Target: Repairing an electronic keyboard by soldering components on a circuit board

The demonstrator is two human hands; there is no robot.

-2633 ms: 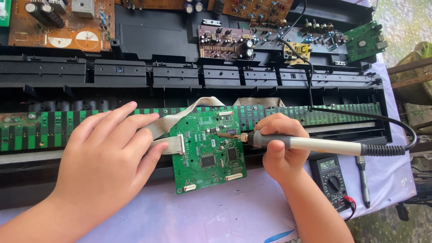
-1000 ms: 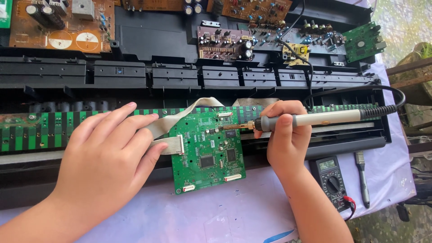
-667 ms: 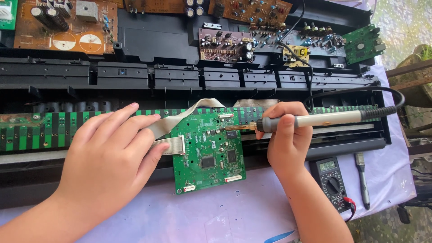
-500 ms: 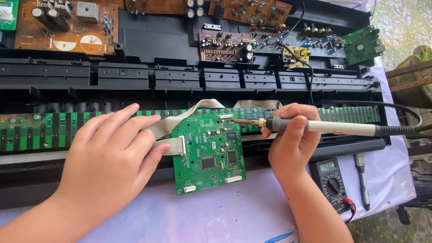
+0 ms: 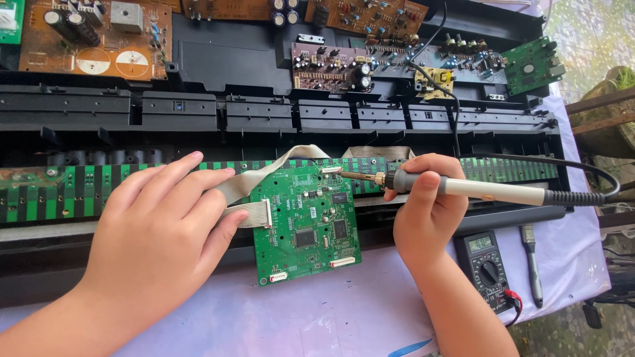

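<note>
A green circuit board (image 5: 305,223) lies at the front of an opened black electronic keyboard chassis (image 5: 264,119). My left hand (image 5: 159,228) rests flat beside the board's left edge, fingers spread over a grey ribbon cable (image 5: 254,213). My right hand (image 5: 426,208) grips a soldering iron (image 5: 476,190) with a cream handle and black cord. Its metal tip (image 5: 350,176) points left at the board's upper right corner, close to a white connector.
A long green key-contact strip (image 5: 53,195) runs across the chassis. Brown circuit boards (image 5: 92,39) and a small green board (image 5: 532,65) sit at the back. A black multimeter (image 5: 488,270) and a small brush (image 5: 531,261) lie on the lilac cloth (image 5: 331,317) at right.
The right hand raised the soldering iron from low across the board to its upper right corner, then slid slightly right. The left hand has stayed in place.
</note>
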